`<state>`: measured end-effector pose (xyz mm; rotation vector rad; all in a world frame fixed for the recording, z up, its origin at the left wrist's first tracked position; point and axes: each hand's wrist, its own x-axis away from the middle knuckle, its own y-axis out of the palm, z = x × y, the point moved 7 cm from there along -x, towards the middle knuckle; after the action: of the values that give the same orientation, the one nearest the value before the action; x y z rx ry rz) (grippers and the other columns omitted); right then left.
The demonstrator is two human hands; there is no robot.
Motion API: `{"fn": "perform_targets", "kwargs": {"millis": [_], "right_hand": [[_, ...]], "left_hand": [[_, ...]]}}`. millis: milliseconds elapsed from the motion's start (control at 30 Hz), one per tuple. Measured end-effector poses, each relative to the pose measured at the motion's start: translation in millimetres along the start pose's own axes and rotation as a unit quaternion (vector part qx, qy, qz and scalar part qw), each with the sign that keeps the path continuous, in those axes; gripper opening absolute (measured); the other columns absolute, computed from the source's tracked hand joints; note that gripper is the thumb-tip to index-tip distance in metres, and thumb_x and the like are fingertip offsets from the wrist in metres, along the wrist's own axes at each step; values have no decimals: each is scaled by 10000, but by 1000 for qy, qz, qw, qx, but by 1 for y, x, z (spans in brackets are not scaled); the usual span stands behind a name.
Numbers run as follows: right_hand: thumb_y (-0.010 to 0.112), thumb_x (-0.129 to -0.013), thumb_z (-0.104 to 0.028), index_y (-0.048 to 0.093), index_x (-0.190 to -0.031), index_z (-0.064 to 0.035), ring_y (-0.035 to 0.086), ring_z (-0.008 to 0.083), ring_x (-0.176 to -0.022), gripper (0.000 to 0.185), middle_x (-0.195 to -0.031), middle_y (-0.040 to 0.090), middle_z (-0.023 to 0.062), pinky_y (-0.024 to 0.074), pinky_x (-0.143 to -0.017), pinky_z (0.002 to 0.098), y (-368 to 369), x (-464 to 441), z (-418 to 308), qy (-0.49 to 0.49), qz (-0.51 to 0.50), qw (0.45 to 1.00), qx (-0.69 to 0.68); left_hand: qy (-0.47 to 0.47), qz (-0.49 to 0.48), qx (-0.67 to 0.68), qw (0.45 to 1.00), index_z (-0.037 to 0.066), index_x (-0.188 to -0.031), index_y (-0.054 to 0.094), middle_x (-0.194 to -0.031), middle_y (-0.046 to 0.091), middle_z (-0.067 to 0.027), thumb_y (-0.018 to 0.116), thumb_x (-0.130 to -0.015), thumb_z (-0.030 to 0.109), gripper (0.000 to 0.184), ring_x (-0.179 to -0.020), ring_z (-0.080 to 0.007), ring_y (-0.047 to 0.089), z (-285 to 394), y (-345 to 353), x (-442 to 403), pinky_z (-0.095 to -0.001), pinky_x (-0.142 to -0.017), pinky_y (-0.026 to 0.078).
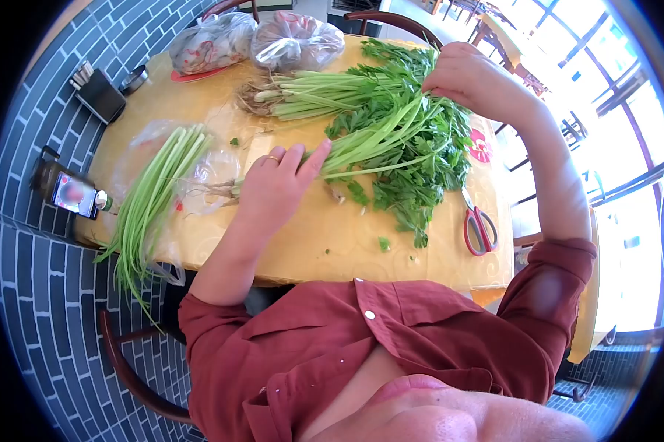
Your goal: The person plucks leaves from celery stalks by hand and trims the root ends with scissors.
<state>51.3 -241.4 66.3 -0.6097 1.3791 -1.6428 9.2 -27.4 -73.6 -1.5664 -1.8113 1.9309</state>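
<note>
A bunch of leafy celery [369, 144] lies slantwise across the table, its roots toward the left. My left hand [276, 180] is closed around the lower stalks, near the root end. Over the leafy end, my right hand [468, 79] is closed, its fingertips pinching a celery stem or leaf; exactly what it grips is partly hidden. Behind is a second celery bunch [310, 96] with brown roots. Trimmed celery stalks [159, 191] rest on a clear plastic bag [218, 166] at the left. Red-handled scissors [479, 230] lie near the right table edge.
Two filled plastic bags [296, 40] stand at the far edge. A phone [75, 193] leans near the brick wall [41, 295], below a black chopstick holder [102, 96]. Leaf scraps [384, 243] dot the yellow tablecloth [310, 258]. A wooden chair [129, 368] is at the lower left.
</note>
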Motion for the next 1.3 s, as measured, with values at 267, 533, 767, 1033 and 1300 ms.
{"fn": "perform_targets", "kwargs": {"millis": [267, 533, 767, 1033, 1300], "right_hand": [[641, -725, -87, 587, -877, -72, 517, 230, -913, 162, -820, 526, 48, 424, -884, 363, 10, 15, -6, 28, 7, 985, 171], [393, -944, -262, 629, -908, -74, 601, 169, -841, 304, -945, 650, 71, 474, -775, 325, -6, 49, 60, 440, 189, 876, -57], [663, -824, -252, 608, -1200, -120, 557, 254, -1029, 402, -1130, 630, 87, 418, -961, 384, 19, 56, 22, 224, 72, 966, -111], [664, -724, -45, 650, -947, -106, 561, 234, -932, 232, -934, 591, 44, 475, -800, 359, -5, 51, -11, 104, 297, 947, 64], [687, -814, -210, 660, -1054, -80, 568, 145, -775, 274, -798, 571, 27, 461, -659, 284, 56, 62, 25, 434, 109, 870, -204]], "left_hand": [[-2, 0, 10, 1000, 166, -1336, 477, -893, 508, -41, 566, -794, 116, 552, -742, -198, 526, 2, -2, -2, -311, -599, 457], [-19, 10, -5, 1000, 149, -1336, 475, -901, 506, -43, 561, -761, 73, 586, -739, -206, 527, -2, -8, -3, -314, -615, 468], [-41, 13, 4, 999, 135, -1316, 501, -983, 545, -50, 556, -731, -1, 603, -793, -234, 557, -9, -5, -1, -336, -671, 477], [-23, 17, 1, 1000, 136, -1341, 475, -963, 519, -58, 561, -728, 11, 632, -764, -222, 541, -7, -1, 0, -322, -629, 477], [-24, 13, 8, 1000, 131, -1332, 485, -971, 528, -66, 550, -751, 21, 594, -776, -234, 551, -6, -1, -2, -326, -628, 481]]}}
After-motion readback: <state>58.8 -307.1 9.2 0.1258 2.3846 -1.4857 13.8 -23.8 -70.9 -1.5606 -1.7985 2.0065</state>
